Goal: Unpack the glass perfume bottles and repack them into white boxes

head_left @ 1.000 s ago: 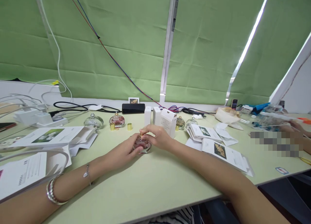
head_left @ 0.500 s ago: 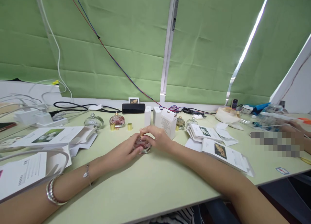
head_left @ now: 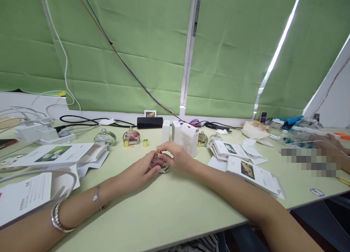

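A round glass perfume bottle [head_left: 162, 165] with reddish contents stands upright on the table between my hands. My left hand [head_left: 140, 171] is closed around its left side, the thumb across the lower front. The fingers of my right hand [head_left: 178, 156] are closed at the gold neck [head_left: 159, 152] on top, which they partly cover. Beyond my hands, a similar reddish bottle [head_left: 131, 136] stands with small gold caps [head_left: 145, 143] near it. A clear bottle [head_left: 105, 137] is farther left.
White boxes [head_left: 188, 138] stand just behind my right hand. Printed cartons lie at the left [head_left: 54, 154] and right [head_left: 253, 173]. A black phone [head_left: 150, 122] leans at the back, beside cables. Another person's hand [head_left: 329, 142] is at the far right.
Both hands stay on the bottle in nearly the same pose. The whole view has shifted very slightly; nothing has been let go or picked up.
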